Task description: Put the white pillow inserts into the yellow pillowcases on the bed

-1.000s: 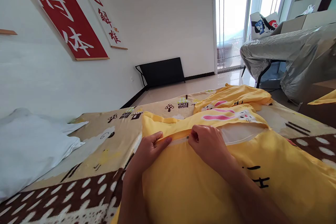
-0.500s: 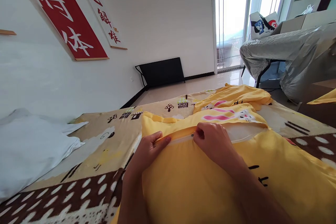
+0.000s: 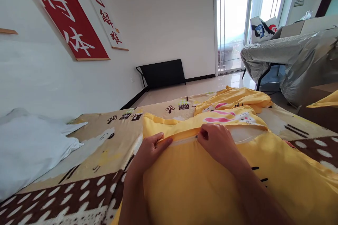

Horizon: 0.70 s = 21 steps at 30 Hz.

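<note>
A yellow pillowcase (image 3: pixel 190 179) with printed pink-eared rabbits lies in front of me, with a zipper (image 3: pixel 185 140) along its far side. My left hand (image 3: pixel 151 149) pinches the case's edge at the left part of the zipper, thumb on top. My right hand (image 3: pixel 218 142) is closed at the zipper slider (image 3: pixel 196 136); the pull itself is hidden by the fingers. Left of the slider the zipper is closed. To the right the opening gapes, and a white pillow (image 3: pixel 246 134) shows inside.
Beneath lies a patterned beige and brown blanket (image 3: pixel 87 147). A white pillow (image 3: pixel 34 151) rests at the left by the wall. More yellow fabric (image 3: pixel 237 95) is bunched beyond the case. A plastic-covered table (image 3: pixel 285 47) with boxes stands at the far right.
My right hand has moved slightly to the right along the zipper, with the slider. My left hand has stayed on the edge. The view has shifted a little.
</note>
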Motion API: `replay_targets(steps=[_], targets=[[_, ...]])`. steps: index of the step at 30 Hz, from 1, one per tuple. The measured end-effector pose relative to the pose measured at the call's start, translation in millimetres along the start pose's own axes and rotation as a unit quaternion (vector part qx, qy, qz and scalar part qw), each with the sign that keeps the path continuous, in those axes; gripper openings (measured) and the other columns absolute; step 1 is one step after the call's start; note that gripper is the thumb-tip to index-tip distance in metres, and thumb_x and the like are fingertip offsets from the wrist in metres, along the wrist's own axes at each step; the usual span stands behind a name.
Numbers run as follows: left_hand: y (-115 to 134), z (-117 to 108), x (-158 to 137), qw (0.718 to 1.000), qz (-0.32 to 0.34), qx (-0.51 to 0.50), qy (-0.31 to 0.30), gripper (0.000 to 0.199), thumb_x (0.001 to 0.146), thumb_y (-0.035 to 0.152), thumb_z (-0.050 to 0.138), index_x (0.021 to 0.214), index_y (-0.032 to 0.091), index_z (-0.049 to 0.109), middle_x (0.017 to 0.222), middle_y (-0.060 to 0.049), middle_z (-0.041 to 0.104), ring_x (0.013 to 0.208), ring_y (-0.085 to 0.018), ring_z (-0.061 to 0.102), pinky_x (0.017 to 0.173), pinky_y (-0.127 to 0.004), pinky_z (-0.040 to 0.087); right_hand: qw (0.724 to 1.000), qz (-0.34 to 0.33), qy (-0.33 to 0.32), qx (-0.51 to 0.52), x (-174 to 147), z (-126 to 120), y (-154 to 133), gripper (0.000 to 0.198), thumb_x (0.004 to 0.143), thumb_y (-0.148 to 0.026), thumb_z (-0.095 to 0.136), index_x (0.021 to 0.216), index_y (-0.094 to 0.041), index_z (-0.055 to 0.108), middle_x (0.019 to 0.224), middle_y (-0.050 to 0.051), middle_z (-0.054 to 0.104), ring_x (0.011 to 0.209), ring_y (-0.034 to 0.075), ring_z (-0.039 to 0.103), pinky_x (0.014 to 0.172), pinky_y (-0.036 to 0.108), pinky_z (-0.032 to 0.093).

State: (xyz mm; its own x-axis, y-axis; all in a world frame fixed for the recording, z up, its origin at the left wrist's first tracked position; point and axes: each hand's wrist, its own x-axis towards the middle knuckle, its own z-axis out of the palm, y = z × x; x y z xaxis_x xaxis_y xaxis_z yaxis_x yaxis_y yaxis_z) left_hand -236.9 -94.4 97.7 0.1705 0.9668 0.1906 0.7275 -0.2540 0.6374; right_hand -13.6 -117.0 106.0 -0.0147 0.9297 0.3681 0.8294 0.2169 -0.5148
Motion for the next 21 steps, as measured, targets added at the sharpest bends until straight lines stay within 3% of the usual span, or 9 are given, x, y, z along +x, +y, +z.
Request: replay_targets(steps=[7,15,21], targets=[[-4.5,-4.3,-2.5,1.000,0.005,-0.003,0.014,0.049,0.078,0.062,0.047,0.061,0.020,0.029,0.059,0.006,0.025,0.053,-0.009,0.029,0.048,-0.023,0.023,1.000,-0.023,-0.006,-0.003,-0.3,2.3,2.9,0.016,0.074,-0.012,0.051,0.059,-0.017,0.050,0.060,-0.002,0.054,0.057,0.010,0.039,0.053,0.025,0.021],[-7.7,-8.4,-1.7,0.999,0.010,-0.039,-0.004,0.048,0.074,0.058,0.053,0.059,0.020,0.028,0.057,0.006,0.023,0.051,-0.009,0.025,0.046,-0.023,0.021,0.993,-0.104,-0.022,0.045,-4.5,-6.0,39.8,0.016,0.077,-0.014,0.048,0.061,-0.018,0.047,0.060,-0.004,0.051,0.057,0.010,0.041,0.056,0.022,0.029],[-10.9,-3.9,1.5,0.998,0.047,-0.032,0.024,0.046,0.079,0.056,0.044,0.055,0.020,0.031,0.054,0.005,0.028,0.053,-0.010,0.027,0.049,-0.024,0.023,0.983,-0.174,0.035,0.039,-5.3,-13.3,67.0,0.017,0.080,-0.011,0.046,0.065,-0.019,0.051,0.079,0.001,0.060,0.078,0.014,0.052,0.076,0.027,0.040]])
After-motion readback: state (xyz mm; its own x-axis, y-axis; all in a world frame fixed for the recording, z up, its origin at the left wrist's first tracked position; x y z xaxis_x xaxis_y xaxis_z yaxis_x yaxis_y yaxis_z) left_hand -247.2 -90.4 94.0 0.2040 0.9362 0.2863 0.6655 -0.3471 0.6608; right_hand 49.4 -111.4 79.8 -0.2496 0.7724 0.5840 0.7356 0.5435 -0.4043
